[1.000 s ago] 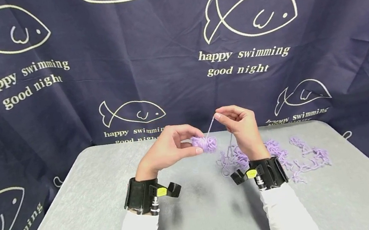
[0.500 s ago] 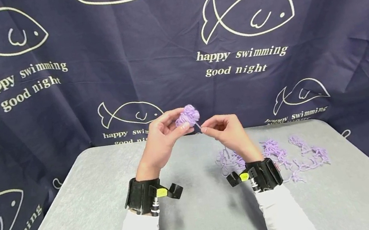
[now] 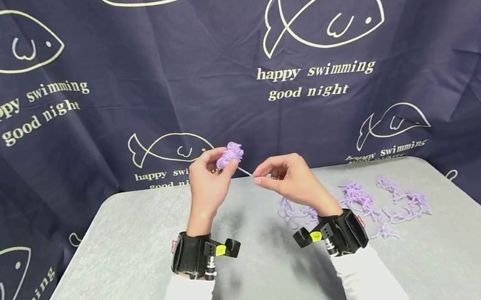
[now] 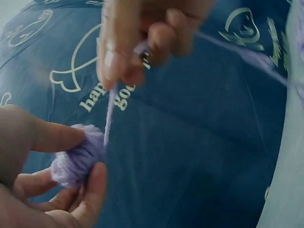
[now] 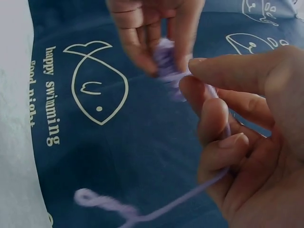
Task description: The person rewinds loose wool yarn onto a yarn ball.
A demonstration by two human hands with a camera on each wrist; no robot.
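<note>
My left hand (image 3: 208, 183) is raised above the grey table (image 3: 100, 274) and holds a small ball of lilac yarn (image 3: 228, 156) between thumb and fingers; the left wrist view shows the yarn ball (image 4: 78, 159) in that same grip. A short taut yarn strand (image 3: 245, 171) runs from the ball to my right hand (image 3: 287, 179), which pinches it between thumb and forefinger. In the right wrist view the strand (image 5: 190, 192) passes through the curled right fingers (image 5: 218, 123) and trails downward.
A loose tangle of lilac yarn (image 3: 370, 203) lies on the table to the right of my right wrist. A dark blue cloth with fish drawings (image 3: 323, 18) hangs behind and drapes round the table edges. Black wrist cameras (image 3: 200, 254) sit on both forearms.
My left hand lifted the yarn ball from near the table up and to the left. The right hand came lower and keeps its pinch on the strand, now right of the ball.
</note>
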